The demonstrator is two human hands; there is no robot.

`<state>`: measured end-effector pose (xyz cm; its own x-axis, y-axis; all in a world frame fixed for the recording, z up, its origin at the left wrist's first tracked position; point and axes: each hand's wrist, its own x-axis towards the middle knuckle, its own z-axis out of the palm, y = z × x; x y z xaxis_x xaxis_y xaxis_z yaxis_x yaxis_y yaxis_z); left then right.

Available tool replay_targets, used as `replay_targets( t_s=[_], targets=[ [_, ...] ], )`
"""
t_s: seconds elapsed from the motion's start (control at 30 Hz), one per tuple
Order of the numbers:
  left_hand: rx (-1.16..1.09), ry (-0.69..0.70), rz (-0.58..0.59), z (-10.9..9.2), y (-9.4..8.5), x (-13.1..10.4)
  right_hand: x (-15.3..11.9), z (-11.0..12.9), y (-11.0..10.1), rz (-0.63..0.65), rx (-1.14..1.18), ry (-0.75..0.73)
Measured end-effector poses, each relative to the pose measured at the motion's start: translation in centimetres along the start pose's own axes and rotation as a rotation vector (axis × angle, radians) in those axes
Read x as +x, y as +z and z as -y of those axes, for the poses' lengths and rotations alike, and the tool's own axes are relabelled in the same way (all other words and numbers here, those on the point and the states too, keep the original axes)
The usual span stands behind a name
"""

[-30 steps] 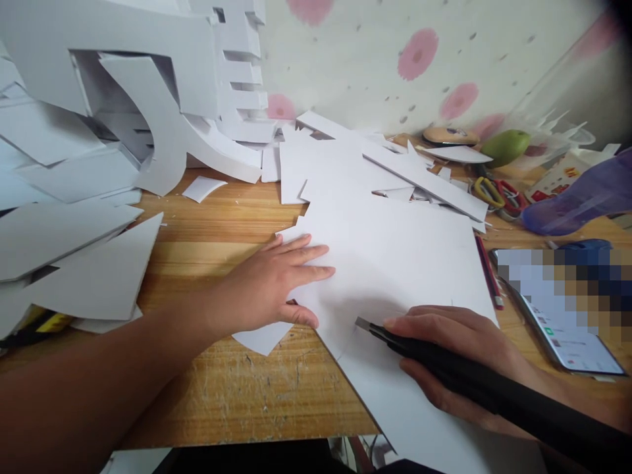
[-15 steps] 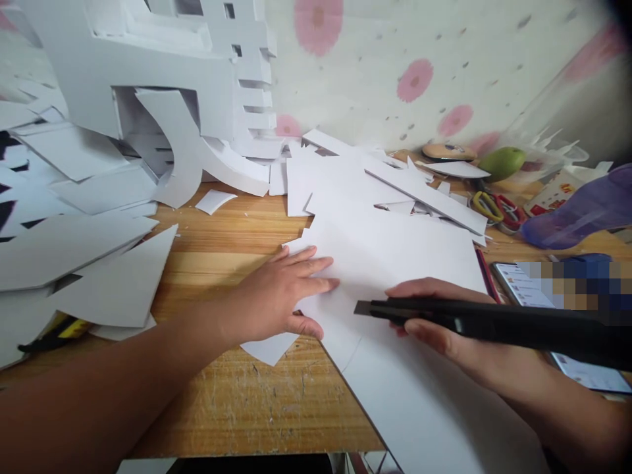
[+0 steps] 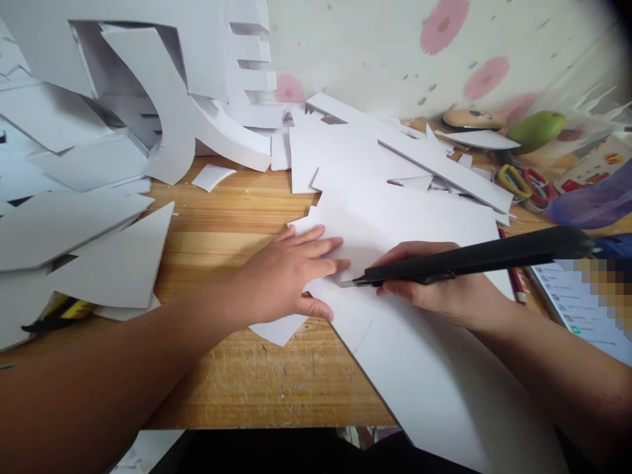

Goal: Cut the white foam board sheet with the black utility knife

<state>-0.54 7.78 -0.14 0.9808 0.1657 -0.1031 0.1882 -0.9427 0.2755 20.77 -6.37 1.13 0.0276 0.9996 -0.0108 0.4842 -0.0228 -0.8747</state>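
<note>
Gripping black cutter (image 3: 478,255), right hand (image 3: 442,297) near splayed left hand (image 3: 286,273) at edge of white board (image 3: 419,375), open tabletop (image 3: 296,392) alongside.

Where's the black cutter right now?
In the head view, the black cutter is right of centre, held in the right hand over the white board; its blade points left, near the left hand.

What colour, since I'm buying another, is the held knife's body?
The knife's body is black, showing best in the head view.
</note>
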Motion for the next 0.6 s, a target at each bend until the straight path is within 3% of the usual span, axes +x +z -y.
replay_targets(
  t_s=[0.6],
  targets=[
    [0.015,0.013,-0.037,0.2,0.3,-0.3,0.0,1.0,0.2,0.018,-0.055,0.027]
  ],
)
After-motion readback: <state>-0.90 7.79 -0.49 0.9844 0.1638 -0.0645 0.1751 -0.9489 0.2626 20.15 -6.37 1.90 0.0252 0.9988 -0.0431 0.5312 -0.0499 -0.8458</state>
